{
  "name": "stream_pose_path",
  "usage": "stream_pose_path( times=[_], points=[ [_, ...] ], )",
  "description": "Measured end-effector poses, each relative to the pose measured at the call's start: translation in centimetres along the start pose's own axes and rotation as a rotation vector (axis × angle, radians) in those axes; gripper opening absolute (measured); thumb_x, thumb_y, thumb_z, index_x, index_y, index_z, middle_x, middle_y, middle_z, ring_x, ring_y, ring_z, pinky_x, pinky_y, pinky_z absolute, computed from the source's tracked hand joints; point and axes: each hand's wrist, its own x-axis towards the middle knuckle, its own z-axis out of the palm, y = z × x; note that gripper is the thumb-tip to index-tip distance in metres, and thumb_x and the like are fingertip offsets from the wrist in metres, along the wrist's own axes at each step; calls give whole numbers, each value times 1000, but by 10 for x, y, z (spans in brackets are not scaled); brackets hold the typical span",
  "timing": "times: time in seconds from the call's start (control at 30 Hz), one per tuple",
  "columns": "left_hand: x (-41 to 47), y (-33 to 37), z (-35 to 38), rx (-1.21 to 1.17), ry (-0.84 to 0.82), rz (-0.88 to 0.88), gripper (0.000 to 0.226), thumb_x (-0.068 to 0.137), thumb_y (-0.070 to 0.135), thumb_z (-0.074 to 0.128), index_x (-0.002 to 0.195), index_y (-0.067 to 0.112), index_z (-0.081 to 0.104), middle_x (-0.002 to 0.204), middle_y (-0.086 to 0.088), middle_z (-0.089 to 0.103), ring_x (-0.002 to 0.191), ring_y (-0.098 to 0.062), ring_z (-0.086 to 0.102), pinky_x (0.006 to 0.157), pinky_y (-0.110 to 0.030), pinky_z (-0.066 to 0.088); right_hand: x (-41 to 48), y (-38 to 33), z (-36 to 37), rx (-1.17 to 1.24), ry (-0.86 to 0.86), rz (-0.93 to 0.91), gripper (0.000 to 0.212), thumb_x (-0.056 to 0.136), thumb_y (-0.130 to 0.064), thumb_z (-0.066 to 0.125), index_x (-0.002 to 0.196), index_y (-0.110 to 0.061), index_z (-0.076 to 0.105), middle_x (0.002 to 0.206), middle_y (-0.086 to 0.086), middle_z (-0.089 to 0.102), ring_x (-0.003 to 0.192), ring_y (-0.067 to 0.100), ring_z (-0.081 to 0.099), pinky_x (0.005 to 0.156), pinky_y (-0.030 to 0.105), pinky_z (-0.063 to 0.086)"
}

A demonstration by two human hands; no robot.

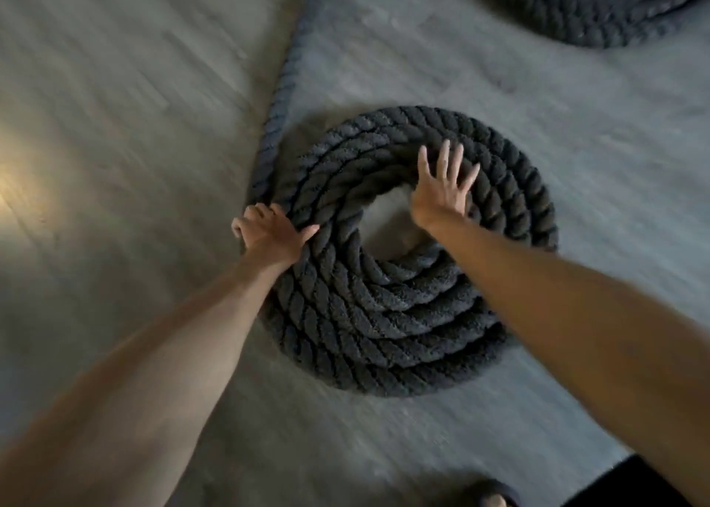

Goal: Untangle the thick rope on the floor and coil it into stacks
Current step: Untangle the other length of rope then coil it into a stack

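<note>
Here, left grip (269, 234) tight round rope (275, 122) at edge of coil (384, 314); right grip (442, 193) flat-open atop it

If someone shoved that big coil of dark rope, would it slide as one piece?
Probably heavy: the rope coil is thick, wound many turns deep. Its fuzzy surface likely grips the floor, so a shove might skew loose turns rather than slide everything. Flat, it shouldn't roll.

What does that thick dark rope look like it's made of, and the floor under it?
Rope: probably twisted textile fibre, synthetic or cotton, matte and fuzzy; spiralling strands show. Floor: seemingly wood-look laminate or vinyl planks, slight sheen; grain streaks and seams show.
</note>
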Motion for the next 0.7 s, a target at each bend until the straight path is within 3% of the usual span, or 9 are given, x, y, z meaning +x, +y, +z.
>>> stream_pose_path(
  times=[0.1, 0.17, 0.27, 0.43, 0.53, 0.7],
  points=[
    [-8, -6, -16, -31, -58, -31, 93, 87, 79, 22, 145, 7, 34, 143, -18, 42, 130, -36, 41, 104, -53, 35, -64, 9, 9, 277, -32, 384, 86, 98, -43, 46, 160, -18, -8, 162, 23, -23, 149, 41, -24, 114, 70, -12],
    [-5, 3, -33, -116, -79, -27, 93, 87, 77, 32, 149, 7, 25, 149, -19, 33, 135, -40, 33, 108, -61, 28, -93, 14, 15, 376, -117, 510, 101, 93, -63, 48, 159, -13, -10, 161, 25, -24, 148, 42, -25, 112, 74, -7],
    [29, 42, -69, -262, 31, 172, 98, 81, 74, 52, 150, 13, 17, 153, -20, 23, 141, -40, 22, 110, -63, 21, -95, 14, 28, 369, -147, 531, 115, 85, -78, 44, 158, -7, -9, 160, 27, -23, 147, 46, -25, 110, 77, -5],
    [94, 103, -112, -214, 68, 431, 131, 66, 80, 63, 154, 18, -11, 161, -19, -2, 148, -40, 0, 113, -67, 9, -68, 15, 33, 257, -82, 515, 109, 88, -78, 35, 158, -6, -7, 161, 29, -20, 147, 48, -22, 109, 78, -4],
    [117, 107, -113, -198, 74, 436, 138, 61, 84, 62, 154, 13, -10, 161, -20, -2, 146, -42, 6, 112, -65, 17, -37, 29, 23, 233, -59, 445, 106, 89, -77, 36, 159, -8, -7, 161, 27, -22, 147, 46, -25, 109, 77, -8],
    [150, 100, -135, -161, 126, 376, 146, 52, 95, 52, 154, 13, -12, 152, -25, 18, 136, -41, 24, 104, -52, 29, 28, 53, -3, 147, -78, 279, 105, 88, -77, 40, 160, -14, -6, 163, 22, -22, 148, 42, -26, 110, 76, -10]
  ],
)
